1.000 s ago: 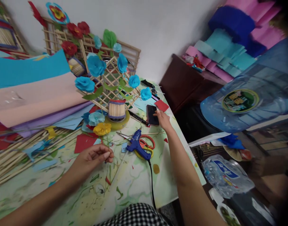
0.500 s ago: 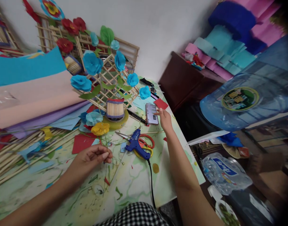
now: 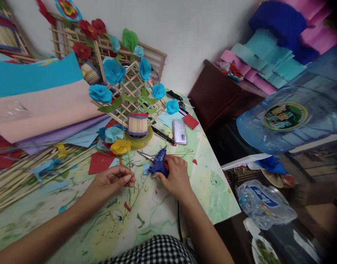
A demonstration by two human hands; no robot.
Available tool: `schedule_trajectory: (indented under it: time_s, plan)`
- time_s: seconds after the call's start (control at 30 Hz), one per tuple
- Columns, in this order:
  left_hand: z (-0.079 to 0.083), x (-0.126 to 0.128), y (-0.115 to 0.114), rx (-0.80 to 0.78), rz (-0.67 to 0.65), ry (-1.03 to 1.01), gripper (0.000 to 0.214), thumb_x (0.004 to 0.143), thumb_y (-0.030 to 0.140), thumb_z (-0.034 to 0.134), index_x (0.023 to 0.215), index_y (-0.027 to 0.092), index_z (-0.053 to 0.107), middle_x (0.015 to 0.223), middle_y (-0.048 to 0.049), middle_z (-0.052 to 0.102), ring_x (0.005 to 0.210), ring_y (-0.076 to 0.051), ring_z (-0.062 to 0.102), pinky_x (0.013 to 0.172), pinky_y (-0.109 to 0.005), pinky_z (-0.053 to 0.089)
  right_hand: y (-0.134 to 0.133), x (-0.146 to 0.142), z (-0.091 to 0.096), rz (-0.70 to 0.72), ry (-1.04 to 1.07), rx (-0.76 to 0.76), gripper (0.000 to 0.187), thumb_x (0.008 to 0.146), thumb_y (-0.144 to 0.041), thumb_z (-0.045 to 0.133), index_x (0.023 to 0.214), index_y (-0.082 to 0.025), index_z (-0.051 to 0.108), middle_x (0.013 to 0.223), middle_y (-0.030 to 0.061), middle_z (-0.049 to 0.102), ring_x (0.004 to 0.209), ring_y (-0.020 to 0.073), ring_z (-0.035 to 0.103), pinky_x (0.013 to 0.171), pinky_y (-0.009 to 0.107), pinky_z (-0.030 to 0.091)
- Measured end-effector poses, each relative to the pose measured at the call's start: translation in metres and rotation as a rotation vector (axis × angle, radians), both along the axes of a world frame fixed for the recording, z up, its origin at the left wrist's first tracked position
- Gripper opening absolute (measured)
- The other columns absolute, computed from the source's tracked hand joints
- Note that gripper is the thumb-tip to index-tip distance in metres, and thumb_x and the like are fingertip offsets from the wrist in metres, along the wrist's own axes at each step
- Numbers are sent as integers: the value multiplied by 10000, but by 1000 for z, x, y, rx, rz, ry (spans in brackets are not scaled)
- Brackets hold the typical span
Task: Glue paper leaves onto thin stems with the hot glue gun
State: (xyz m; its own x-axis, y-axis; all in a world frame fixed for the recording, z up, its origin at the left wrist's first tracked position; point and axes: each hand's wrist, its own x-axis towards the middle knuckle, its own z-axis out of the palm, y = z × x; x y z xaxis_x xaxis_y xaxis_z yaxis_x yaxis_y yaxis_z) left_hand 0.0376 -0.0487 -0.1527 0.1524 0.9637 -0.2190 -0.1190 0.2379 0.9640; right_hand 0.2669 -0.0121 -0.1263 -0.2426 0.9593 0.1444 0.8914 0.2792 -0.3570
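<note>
My left hand [image 3: 116, 178] is pinched closed, and a thin green stem rises from its fingers toward a yellow paper flower [image 3: 120, 146]. My right hand [image 3: 176, 174] is curled around the handle of a blue glue gun [image 3: 159, 160], with the thumb on the near side. The gun lies on the table, its nozzle pointing away from me. Scissors [image 3: 145, 155] lie under it, their blades showing on its left and their handles mostly covered by my right hand. A black cord runs from the gun toward my lap.
A bamboo lattice [image 3: 135, 82] with blue paper flowers stands behind on a tape roll [image 3: 142, 141]. A phone [image 3: 180, 132] lies beyond my right hand. Paper sheets [image 3: 47, 110] and sticks [image 3: 22, 179] lie left. A large blue water bottle [image 3: 289, 113] is at right.
My right hand has moved from beside the phone back toward me and onto the glue gun's handle. My left hand stays pinched in nearly the same place. The view has shifted slightly.
</note>
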Motion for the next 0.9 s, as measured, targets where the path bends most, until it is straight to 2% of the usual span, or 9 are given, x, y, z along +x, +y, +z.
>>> schedule_trajectory:
  time_s: [0.17,0.27,0.37,0.47,0.67,0.8,0.9]
  plan:
    - [7,-1,-2,43,48,-42,183,751,365,706,791,190,670,774,-22,667,664,-127,610,653,-242,513,0,2,-11,33,-37,-56,505,737,-340,676,1168,-128,521,1112,143,605,1075,289,512,951,432,368]
    - [18,-2,-1,88,111,-64,196,718,378,735,750,191,686,721,-16,655,625,-117,586,612,-219,496,-1,0,-13,6,1,-42,472,720,-296,683,1136,-139,523,1086,131,601,1050,280,515,938,427,389]
    - [26,-1,-1,82,149,-88,213,679,391,764,717,194,693,695,-11,651,602,-110,569,591,-206,482,-3,1,-11,-79,15,2,464,674,-348,730,1053,-154,545,1047,128,590,1018,297,507,907,449,406]
    - [27,0,-1,50,155,-99,229,649,391,785,711,190,693,686,-11,654,597,-111,566,589,-210,479,-2,3,-9,-103,-3,-14,488,652,-426,750,1014,-156,567,997,130,594,985,304,517,875,457,423]
    - [21,4,-3,15,138,-54,190,682,339,761,724,170,686,691,-19,654,609,-120,561,604,-231,464,0,5,-11,-39,-32,-64,374,697,-446,712,909,-161,593,930,122,619,925,291,555,831,419,454]
    - [26,10,-5,15,219,-28,187,672,334,759,703,170,675,664,-7,644,595,-119,546,608,-237,445,-2,5,-7,-40,-8,-71,342,715,-409,687,926,-159,586,952,121,620,930,291,555,832,420,455]
    - [31,13,-6,10,232,-18,180,657,328,765,692,177,674,645,2,636,595,-117,540,615,-234,438,-4,7,-2,-68,35,-64,306,723,-399,659,892,-157,578,934,121,612,907,290,548,811,423,455]
